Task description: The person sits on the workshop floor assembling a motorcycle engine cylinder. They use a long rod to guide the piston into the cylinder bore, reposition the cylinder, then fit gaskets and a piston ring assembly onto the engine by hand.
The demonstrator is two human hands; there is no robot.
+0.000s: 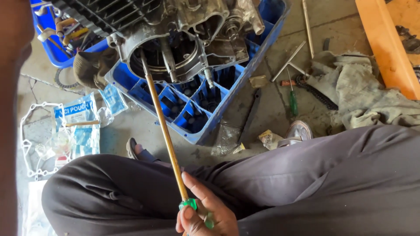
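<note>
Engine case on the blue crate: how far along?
Done: grey metal engine case sits on the blue plastic crate, side cover off. In hand: right hand holds long green-handled screwdriver, tip at the opening's rim. Left: white gasket lies unfitted on floor.

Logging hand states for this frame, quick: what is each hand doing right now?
Left hand: not in view.
Right hand: closed on the green handle of a long screwdriver, tip in the engine case.
</note>
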